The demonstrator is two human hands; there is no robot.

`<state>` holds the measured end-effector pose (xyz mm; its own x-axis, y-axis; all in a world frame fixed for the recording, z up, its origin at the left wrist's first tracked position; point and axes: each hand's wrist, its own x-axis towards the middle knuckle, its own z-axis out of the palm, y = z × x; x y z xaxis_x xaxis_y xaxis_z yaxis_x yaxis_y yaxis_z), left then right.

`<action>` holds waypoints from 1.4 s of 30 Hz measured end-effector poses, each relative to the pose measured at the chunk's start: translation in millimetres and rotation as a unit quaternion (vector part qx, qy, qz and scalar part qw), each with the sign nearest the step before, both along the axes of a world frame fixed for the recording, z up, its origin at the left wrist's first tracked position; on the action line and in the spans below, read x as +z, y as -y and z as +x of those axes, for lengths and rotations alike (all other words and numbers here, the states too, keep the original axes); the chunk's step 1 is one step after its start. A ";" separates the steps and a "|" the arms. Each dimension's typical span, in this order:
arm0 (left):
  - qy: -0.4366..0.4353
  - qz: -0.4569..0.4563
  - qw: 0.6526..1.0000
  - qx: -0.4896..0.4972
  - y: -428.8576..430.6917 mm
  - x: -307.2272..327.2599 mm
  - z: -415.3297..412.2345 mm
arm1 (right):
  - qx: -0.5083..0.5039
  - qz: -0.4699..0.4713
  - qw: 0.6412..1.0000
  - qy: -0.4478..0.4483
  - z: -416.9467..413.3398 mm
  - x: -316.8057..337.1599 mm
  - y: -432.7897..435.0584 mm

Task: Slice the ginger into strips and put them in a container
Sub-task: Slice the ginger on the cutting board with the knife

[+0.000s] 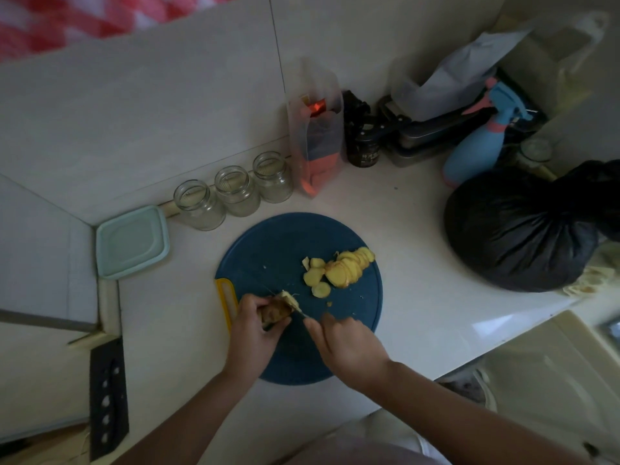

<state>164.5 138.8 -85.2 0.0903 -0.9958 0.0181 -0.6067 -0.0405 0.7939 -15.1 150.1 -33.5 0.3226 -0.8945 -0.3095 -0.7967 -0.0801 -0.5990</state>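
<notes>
A round blue cutting board (268,250) with a yellow handle lies on the white counter. My left hand (251,333) grips a piece of ginger (278,308) at the board's near left. My right hand (345,347) holds a knife (303,313) whose thin blade lies against the cut end of that ginger; the handle is hidden in the fist. A pile of yellow ginger slices (339,271) sits on the board's right half. A pale green square container (132,241) stands left of the board.
Three empty glass jars (233,191) line the wall behind the board. A clear bag with orange contents (317,146), a dark jar (362,146), a blue spray bottle (476,152) and a black plastic bag (523,229) crowd the right. A black perforated strip (107,397) lies at near left.
</notes>
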 end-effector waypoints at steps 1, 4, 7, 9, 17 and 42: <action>0.002 0.002 1.000 0.002 -0.1 0.2 -0.4 | -0.001 -0.006 1.000 -0.002 -0.8 -1.3 -3.8; 0.001 0.006 1.000 0.006 0.1 0.9 -0.6 | -0.002 -0.008 1.000 -0.003 -4.8 -5.3 -10.9; 0.001 0.004 1.000 0.007 -1.4 2.9 -2.2 | 0.001 0.003 1.000 0.004 -5.4 -9.1 -14.3; 0.006 0.000 1.000 0.002 -1.9 3.2 -3.0 | -0.001 0.001 1.000 -0.006 -3.8 -14.9 -17.1; 0.013 0.000 1.000 -0.005 -1.7 -3.9 -2.3 | -0.005 0.029 1.000 0.003 0.6 -23.1 -20.7; 0.019 0.013 0.999 -0.029 10.8 0.5 0.2 | -0.022 0.061 0.998 -0.014 16.3 -21.1 7.0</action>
<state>164.7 128.0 -84.7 0.0318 -0.9995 -0.0051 -0.6386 -0.0242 0.7692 1.2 143.1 -54.6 0.2739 -0.8627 -0.4251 -0.8140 0.0275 -0.5802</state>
